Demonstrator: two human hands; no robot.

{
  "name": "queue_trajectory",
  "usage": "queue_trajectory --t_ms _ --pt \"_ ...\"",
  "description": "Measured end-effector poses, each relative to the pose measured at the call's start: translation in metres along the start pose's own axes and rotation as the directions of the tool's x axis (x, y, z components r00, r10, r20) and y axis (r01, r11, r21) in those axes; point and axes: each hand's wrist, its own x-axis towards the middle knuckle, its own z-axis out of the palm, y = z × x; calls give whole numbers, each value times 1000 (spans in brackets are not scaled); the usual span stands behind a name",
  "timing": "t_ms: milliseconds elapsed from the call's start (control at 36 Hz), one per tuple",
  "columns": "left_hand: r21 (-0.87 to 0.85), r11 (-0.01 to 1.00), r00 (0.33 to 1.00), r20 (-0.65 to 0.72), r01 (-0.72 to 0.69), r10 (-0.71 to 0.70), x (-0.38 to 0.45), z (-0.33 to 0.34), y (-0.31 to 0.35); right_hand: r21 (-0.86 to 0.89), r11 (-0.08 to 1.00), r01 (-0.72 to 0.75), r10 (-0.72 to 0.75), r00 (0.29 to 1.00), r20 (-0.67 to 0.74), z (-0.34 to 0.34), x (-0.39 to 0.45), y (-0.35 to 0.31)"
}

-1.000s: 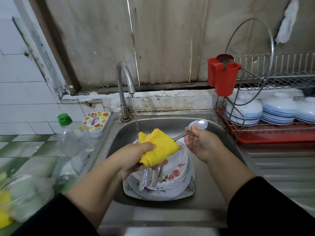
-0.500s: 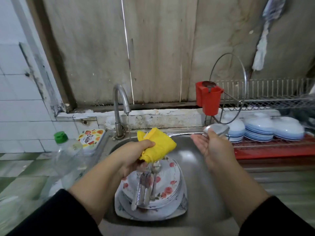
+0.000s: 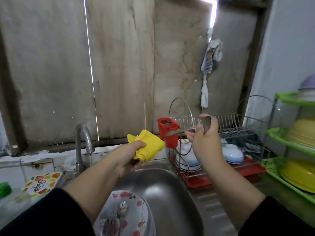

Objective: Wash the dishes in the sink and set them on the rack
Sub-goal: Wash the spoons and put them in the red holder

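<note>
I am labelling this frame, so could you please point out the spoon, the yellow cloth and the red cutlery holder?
spoon (image 3: 205,123): head view, on the bowl.
yellow cloth (image 3: 151,145): head view, on its middle fold.
red cutlery holder (image 3: 171,138): head view, on its front wall.

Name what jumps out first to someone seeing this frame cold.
The bright yellow folded cloth, gripped in the left hand above the steel sink, draws the eye first. Just right of it, the right hand holds a metal spoon next to the red plastic utensil cup on the wire dish rack. At bottom centre, a floral white plate with cutlery on it sits in the sink.
</note>
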Motion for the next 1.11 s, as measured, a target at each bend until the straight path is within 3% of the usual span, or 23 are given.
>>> queue_trajectory --t_ms 167,389,667,778,806,833,1000,1028,1111 --pt "-4 1000 999 30 -24 24 6 13 12 -270 952 144 -139 990 36 2 13 0" --pt "-7 1000 999 38 -31 31 8 11 16 -473 863 180 -107 978 177 15 34 7" --pt "0 1000 1000 -13 -18 18 13 2 17 -622 779 78 109 960 258 49 57 17" --pt "-19 1000 1000 -16 -20 20 17 2 21 -761 637 126 150 947 283 62 67 19" --pt "-21 1000 1000 -14 -22 22 17 2 22 -649 761 5 190 954 230 63 66 20" --pt "-18 1000 1000 -12 -24 23 17 2 23 -566 816 -118 254 953 167 65 67 23" --pt "-17 999 1000 2 -27 27 18 2 22 -325 864 -385 451 878 158 58 64 17" --pt "-19 999 1000 7 -27 27 18 2 20 -343 849 -402 478 860 177 54 64 21" --pt "-16 999 999 21 -42 42 17 1 16 -449 842 -299 413 892 181 53 55 24"
